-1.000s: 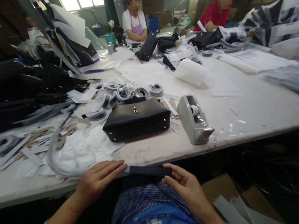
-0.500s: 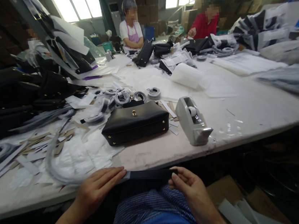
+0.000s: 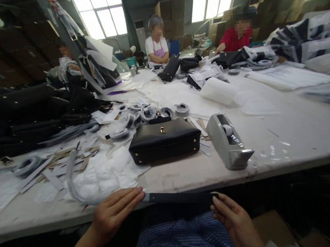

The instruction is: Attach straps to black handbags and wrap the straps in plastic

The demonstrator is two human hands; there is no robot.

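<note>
A long black bag strap (image 3: 180,197) stretches between my hands at the table's front edge. My left hand (image 3: 115,211) is closed over it where clear plastic wrapping covers it; the fingers lie together on top and the thumb is hidden. From there the wrapped part (image 3: 71,183) curves back onto the table at left. The bare black end is pinched between thumb and fingers of my right hand (image 3: 235,217). Just beyond the strap a black handbag (image 3: 165,139) with a gold clasp and gold studs lies on its side. A grey tape dispenser (image 3: 229,141) stands right of the bag.
Wrapped strap coils (image 3: 148,113) lie behind the bag. Card strips (image 3: 53,169) and white tissue (image 3: 95,170) are scattered at left, before a heap of black bags (image 3: 31,112). Rolled white foam sheet (image 3: 218,91) lies farther back. Several people sit across the table (image 3: 298,127).
My right hand has moved right, away from my left hand, and more bare black strap shows between them. The camera view has tilted up and shifted left. Bag and dispenser stay in place.
</note>
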